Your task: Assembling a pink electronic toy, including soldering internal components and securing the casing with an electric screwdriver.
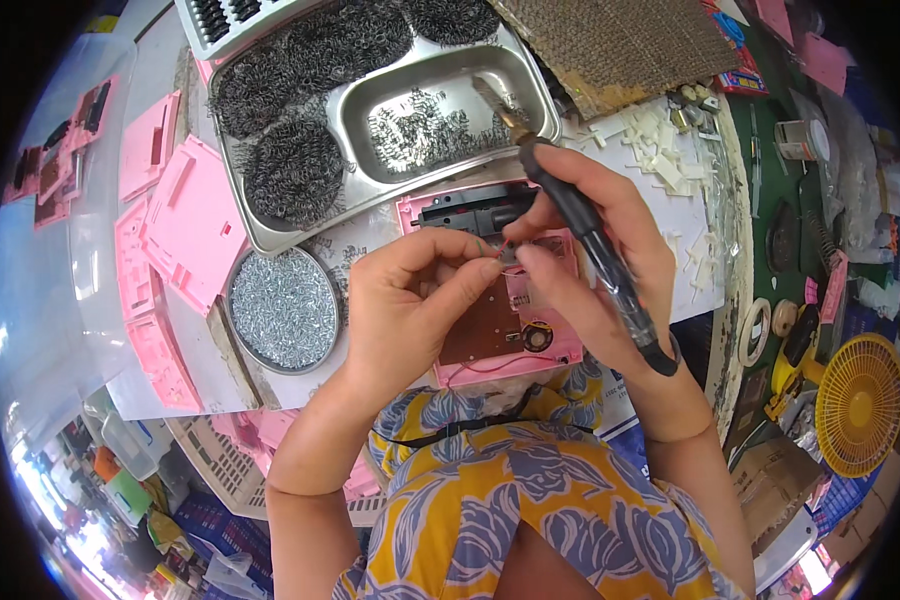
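My left hand [395, 305] is closed, thumb and fingertips pinching a small grey part [511, 258] with thin red wire at it. A black-handled soldering iron [592, 236] lies through my right hand [638, 222], its brownish metal shaft angled up to the left over the tray. The right thumb and fingertips also meet at the small part. Beneath both hands sits a pink plastic casing [560, 374], holding a black moulded piece [470, 214], a brown board [475, 330] and a round component [538, 336]. My fingers partly hide the casing's middle.
A metal compartment tray [270, 243] full of small springs stands beyond the casing. A round dish [284, 308] of small metal pieces and pink panels [192, 225] lie left. Corrugated cardboard [625, 45] and white plastic parts [660, 150] lie right, a yellow fan [860, 405] farther right.
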